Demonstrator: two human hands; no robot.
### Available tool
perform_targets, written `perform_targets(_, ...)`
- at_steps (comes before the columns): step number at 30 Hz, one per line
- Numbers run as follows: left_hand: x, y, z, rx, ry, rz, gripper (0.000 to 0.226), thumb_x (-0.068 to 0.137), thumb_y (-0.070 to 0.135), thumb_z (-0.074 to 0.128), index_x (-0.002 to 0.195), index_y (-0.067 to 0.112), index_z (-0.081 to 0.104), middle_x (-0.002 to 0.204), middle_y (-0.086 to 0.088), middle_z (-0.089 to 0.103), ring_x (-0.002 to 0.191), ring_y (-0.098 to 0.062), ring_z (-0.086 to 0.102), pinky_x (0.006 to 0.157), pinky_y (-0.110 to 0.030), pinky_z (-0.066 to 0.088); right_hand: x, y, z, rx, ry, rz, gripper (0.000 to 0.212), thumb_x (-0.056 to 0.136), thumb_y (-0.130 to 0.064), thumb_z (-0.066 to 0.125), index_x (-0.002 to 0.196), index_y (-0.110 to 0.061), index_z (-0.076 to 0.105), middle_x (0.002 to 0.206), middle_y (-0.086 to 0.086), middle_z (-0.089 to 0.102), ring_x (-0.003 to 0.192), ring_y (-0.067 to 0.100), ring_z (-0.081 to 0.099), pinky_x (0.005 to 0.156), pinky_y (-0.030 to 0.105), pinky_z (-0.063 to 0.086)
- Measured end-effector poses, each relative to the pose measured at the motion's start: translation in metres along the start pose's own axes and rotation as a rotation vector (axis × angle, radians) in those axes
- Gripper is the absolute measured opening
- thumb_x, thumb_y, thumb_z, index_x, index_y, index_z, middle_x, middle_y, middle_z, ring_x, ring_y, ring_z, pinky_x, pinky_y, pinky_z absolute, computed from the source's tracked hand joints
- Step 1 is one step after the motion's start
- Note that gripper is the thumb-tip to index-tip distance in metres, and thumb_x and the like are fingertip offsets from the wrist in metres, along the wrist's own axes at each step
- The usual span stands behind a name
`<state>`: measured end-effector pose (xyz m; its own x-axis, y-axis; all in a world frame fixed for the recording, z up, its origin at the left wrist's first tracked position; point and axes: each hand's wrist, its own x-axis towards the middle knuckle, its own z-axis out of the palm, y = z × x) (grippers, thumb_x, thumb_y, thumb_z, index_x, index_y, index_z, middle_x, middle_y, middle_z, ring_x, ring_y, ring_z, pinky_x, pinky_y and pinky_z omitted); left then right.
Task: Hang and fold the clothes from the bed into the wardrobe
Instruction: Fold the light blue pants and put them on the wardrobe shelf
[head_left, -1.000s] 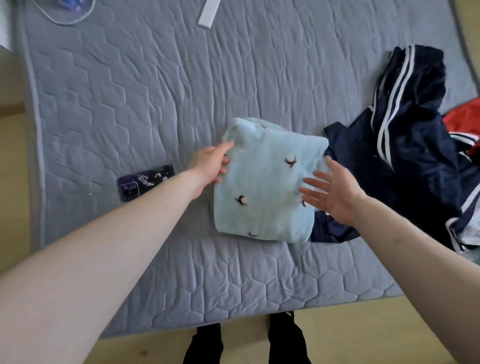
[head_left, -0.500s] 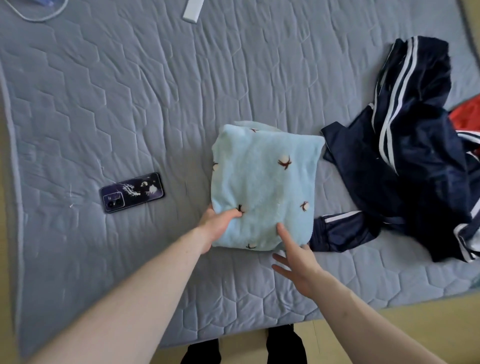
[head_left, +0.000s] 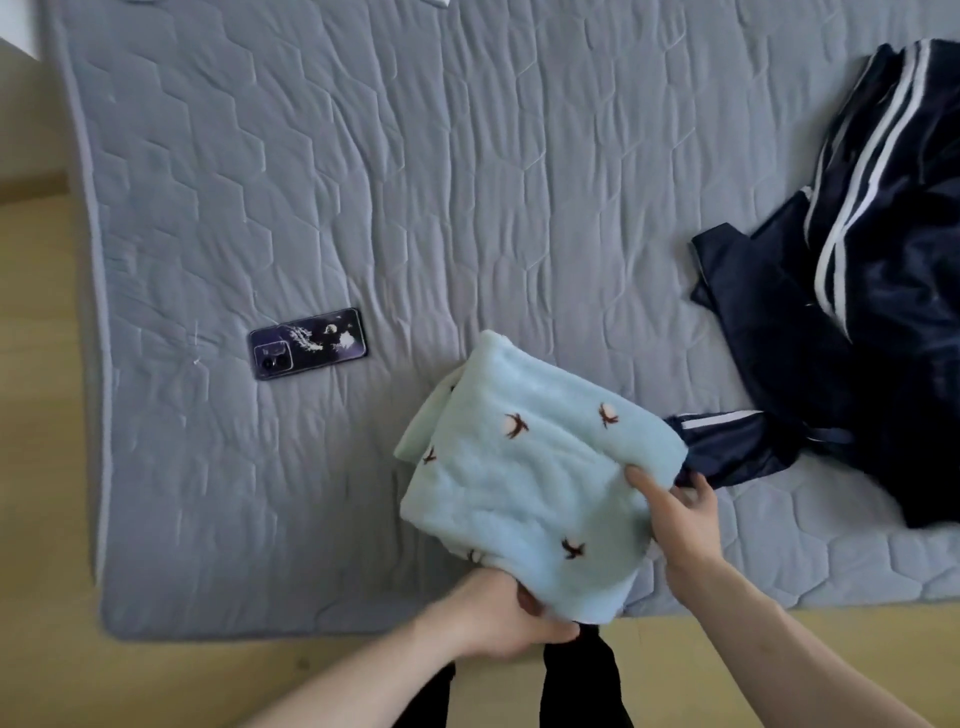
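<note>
Lifted off the bed now, the folded blue garment is clasped by both hands: left hand underneath, right hand pinching its edge.

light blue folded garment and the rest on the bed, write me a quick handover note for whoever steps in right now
Left hand grips the near edge of the folded light blue garment; right hand grips its right side.
The bundle is tilted at the mattress edge.
Done: this piece is folded.
Left: put it in the wardrobe, then handle the navy striped clothes on the right.
A phone lies on the bed.
</note>
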<state>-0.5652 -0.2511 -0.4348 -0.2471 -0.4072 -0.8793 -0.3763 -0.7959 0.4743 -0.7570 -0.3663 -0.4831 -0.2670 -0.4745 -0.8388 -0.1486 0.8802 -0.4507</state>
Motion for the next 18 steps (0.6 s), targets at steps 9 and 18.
perform_targets(9,0.029,0.037,-0.144,-0.045,0.649,-0.032,0.053,0.059,0.064,0.081,0.097,0.029,0.07,0.099,0.013,0.072,0.094,-0.01,0.068,0.076,-0.028,0.051,-0.009,0.016,0.011,-0.057,-0.127,-0.011,0.053,0.084,-0.05,0.08,0.126,-0.026,0.059,0.115,-0.01,0.069,0.099,0.007,0.066,0.077,0.028,0.052)
perform_targets(18,0.075,0.024,-0.139,0.001,0.299,-0.15,0.101,0.042,0.062,0.094,0.133,0.037,0.056,0.119,0.013,0.068,0.108,-0.011,0.066,0.101,-0.04,0.054,-0.011,0.02,-0.002,-0.2,-0.213,-0.04,0.074,0.067,-0.046,0.093,0.127,-0.026,0.055,0.118,-0.007,0.071,0.104,0.014,0.07,0.084,0.034,0.058)
